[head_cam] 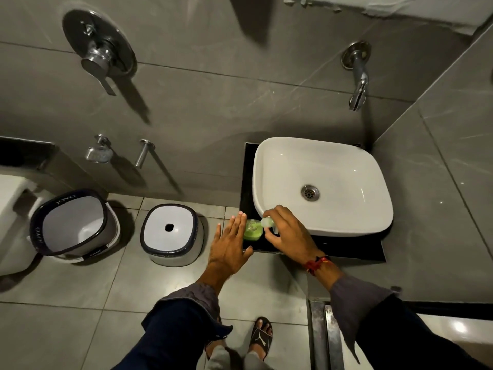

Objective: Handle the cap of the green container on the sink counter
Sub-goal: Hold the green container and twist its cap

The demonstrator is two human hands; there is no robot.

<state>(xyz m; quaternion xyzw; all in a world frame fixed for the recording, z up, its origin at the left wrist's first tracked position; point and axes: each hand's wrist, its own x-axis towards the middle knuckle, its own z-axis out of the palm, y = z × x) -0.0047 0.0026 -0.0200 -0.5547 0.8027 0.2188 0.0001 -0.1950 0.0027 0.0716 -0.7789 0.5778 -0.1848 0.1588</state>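
Observation:
A small green container [253, 231] stands on the black sink counter [346, 249] at its front left corner, its neck uncovered. My right hand [286, 232] holds a pale translucent cap [266, 222] between fingertips, just right of the container's mouth and beside the basin rim. My left hand [230, 245] is flat with fingers spread, its fingertips against the container's left side, holding nothing.
A white basin [322, 186] sits on the counter under a wall tap [358, 76]. On the floor to the left stand a white stool [172, 233] and a white bucket [74, 227]. Grey tiled walls close in behind and to the right.

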